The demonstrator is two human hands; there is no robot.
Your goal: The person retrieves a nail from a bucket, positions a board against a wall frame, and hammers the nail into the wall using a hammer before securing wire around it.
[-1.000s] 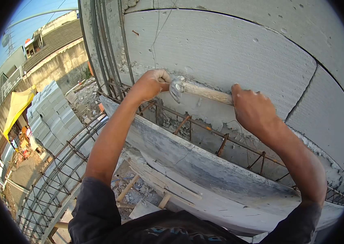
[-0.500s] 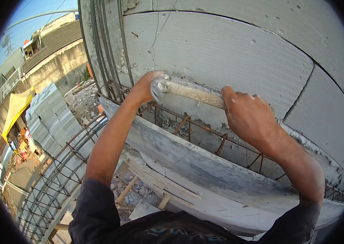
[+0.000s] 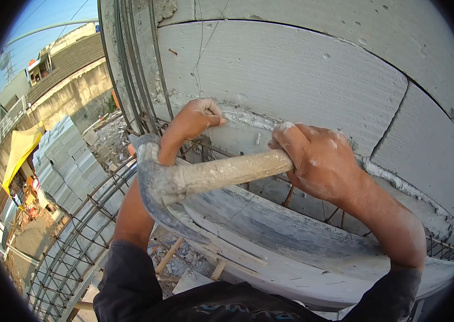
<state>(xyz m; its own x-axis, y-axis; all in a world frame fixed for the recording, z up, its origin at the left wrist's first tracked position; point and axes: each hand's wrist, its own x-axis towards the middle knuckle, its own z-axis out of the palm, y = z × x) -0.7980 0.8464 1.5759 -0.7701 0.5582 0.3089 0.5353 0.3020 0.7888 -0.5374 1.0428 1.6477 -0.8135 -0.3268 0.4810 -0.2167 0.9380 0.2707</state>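
A dusty claw hammer (image 3: 227, 173) is gripped near the end of its wooden handle by my right hand (image 3: 323, 163). Its metal head lies to the left, in front of my left forearm, clear of the wall. My left hand (image 3: 195, 122) is closed in a pinch close to the grey block wall (image 3: 286, 70), at the rough mortar line under the large block. Whatever is between those fingers is too small or hidden to make out. Below both hands, rusty rebar (image 3: 288, 197) runs in the gap between the wall and a grey form board (image 3: 270, 214).
Upright steel bars (image 3: 130, 64) stand left of the wall. A nail (image 3: 173, 51) sticks out of the block above. A rebar cage (image 3: 71, 241) lies lower left, with stacked grey blocks (image 3: 66, 161) and a yellow tarp (image 3: 22, 153) beyond. Rubble and wooden props show below.
The hammer has swung back from the wall towards me, its head now lower and left of my left hand. My left hand stays near the mortar line, its fingers now in plain sight.
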